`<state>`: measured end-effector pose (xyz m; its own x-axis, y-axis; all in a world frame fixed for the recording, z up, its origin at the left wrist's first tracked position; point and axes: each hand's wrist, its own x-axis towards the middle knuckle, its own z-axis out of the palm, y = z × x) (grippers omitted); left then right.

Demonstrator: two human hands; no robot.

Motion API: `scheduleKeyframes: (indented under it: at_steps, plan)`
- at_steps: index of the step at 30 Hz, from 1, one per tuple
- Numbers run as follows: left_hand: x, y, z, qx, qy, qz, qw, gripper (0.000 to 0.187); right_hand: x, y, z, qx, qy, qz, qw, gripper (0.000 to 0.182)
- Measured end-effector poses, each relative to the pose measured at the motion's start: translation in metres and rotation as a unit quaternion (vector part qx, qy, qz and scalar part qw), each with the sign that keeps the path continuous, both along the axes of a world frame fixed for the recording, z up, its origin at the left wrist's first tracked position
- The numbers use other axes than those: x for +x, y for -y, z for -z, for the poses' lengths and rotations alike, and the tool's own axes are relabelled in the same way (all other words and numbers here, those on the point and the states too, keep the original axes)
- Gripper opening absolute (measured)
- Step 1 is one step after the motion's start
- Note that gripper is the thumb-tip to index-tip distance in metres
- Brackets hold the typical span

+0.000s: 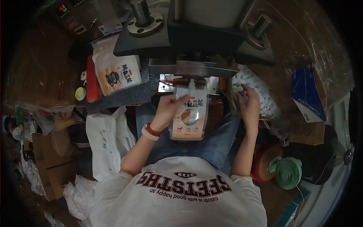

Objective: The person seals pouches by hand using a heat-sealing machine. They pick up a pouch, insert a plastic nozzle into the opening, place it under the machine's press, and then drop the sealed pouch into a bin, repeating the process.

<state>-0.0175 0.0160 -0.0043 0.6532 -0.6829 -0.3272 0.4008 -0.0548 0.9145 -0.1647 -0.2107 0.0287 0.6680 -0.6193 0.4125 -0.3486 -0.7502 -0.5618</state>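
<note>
My left hand (165,112) grips the left edge of a printed stand-up pouch (190,123), its thumb across the front. The pouch is upright, with a round clear window and a pale spout at its top. That spout end is at the metal jaws of a press machine (193,66). On the right, my right hand (250,106) is at the near left edge of a pile of small white plastic pieces (255,89). Its fingers are apart and slightly bent, and I see nothing held in them.
A stack of printed pouches (115,72) lies on the left beside a red box (93,81). Thick steel posts (140,13) rise at the back. To the right are a blue foot switch box (308,94) and a green fan (288,173). White sacking (104,140) hangs at left.
</note>
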Motion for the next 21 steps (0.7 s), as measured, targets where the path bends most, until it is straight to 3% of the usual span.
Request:
scheduleKeyframes:
  at_steps: [2, 6, 9, 12, 13, 14, 15, 17, 18, 20, 21]
  plan:
    - [0.012, 0.014, -0.001, -0.077, -0.056, -0.045, 0.994, 0.025, 0.008, 0.01, 0.014, -0.102, -0.092, -0.007, 0.991, 0.021]
    - [0.02, 0.019, -0.001, -0.093, -0.103, -0.058, 0.989, 0.026, 0.016, 0.003, 0.008, -0.046, -0.137, -0.001, 0.989, 0.02]
    - [0.021, 0.014, -0.001, -0.077, -0.076, -0.06, 0.992, 0.027, 0.017, 0.001, 0.007, -0.084, -0.146, 0.018, 0.986, 0.023]
    - [0.047, -0.013, -0.013, 0.099, 0.158, -0.023, 0.982, 0.033, 0.016, 0.004, 0.006, -0.104, -0.195, 0.051, 0.974, 0.022]
    - [0.064, -0.029, -0.01, 0.168, 0.399, -0.102, 0.895, 0.042, 0.014, 0.006, 0.006, -0.077, -0.159, 0.045, 0.983, 0.023]
    - [0.08, -0.048, -0.005, 0.226, 0.609, -0.174, 0.74, 0.052, 0.011, 0.006, 0.005, -0.049, -0.122, 0.037, 0.991, 0.023]
    - [0.086, -0.067, 0.001, 0.227, 0.609, -0.176, 0.739, 0.052, 0.011, 0.004, 0.005, -0.049, -0.121, 0.035, 0.991, 0.023]
    - [0.085, -0.104, 0.013, 0.44, 0.717, -0.062, 0.538, 0.066, 0.008, -0.001, 0.005, 0.06, 0.073, 0.029, 0.995, 0.025]
    - [0.078, -0.114, 0.01, 0.402, 0.727, -0.039, 0.555, 0.064, 0.005, -0.005, 0.003, 0.06, 0.074, 0.025, 0.995, 0.025]
    - [0.068, -0.131, 0.015, 0.298, 0.659, 0.002, 0.69, 0.065, 0.0, -0.021, -0.006, 0.264, 0.22, -0.041, 0.938, 0.026]
    - [0.056, -0.129, 0.008, 0.311, 0.67, -0.022, 0.674, 0.062, 0.0, -0.034, -0.014, 0.27, 0.216, -0.042, 0.937, 0.026]
